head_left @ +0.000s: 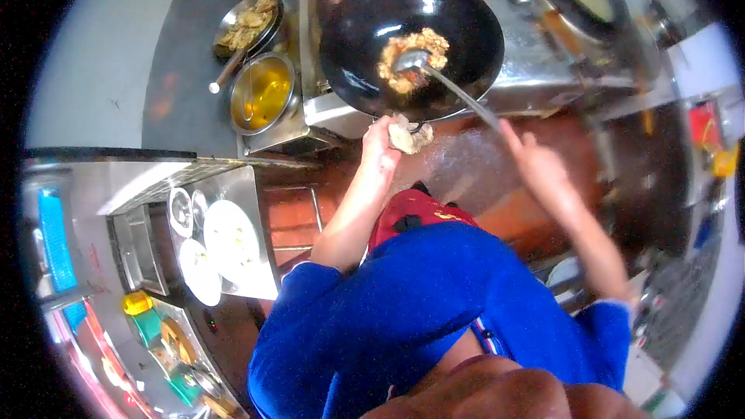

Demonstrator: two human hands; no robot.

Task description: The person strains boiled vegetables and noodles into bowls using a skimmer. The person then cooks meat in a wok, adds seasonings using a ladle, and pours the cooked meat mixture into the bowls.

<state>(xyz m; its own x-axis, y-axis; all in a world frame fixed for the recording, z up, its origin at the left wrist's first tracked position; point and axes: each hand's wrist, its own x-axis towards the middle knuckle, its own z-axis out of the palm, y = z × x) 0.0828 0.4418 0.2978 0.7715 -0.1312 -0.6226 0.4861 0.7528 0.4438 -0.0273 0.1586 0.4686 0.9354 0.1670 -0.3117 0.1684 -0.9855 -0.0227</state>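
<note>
Right hand: closed round the handle of a ladle. Left hand: closed on bunched cloth at the near handle of a wok. Food: in the wok's bottom, around the ladle's bowl. Risks, judged: cloth slipping, wok tipping; ladle pushed hard, pieces over the rim; heat through cloth, grip lost. Surfaces: metal stove; grey tabletop bearing metal bowl of yellow liquid. Room: kitchen, reddish floor, white plates at left

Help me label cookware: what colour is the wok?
The wok is black; it shows best in the head view.
</note>
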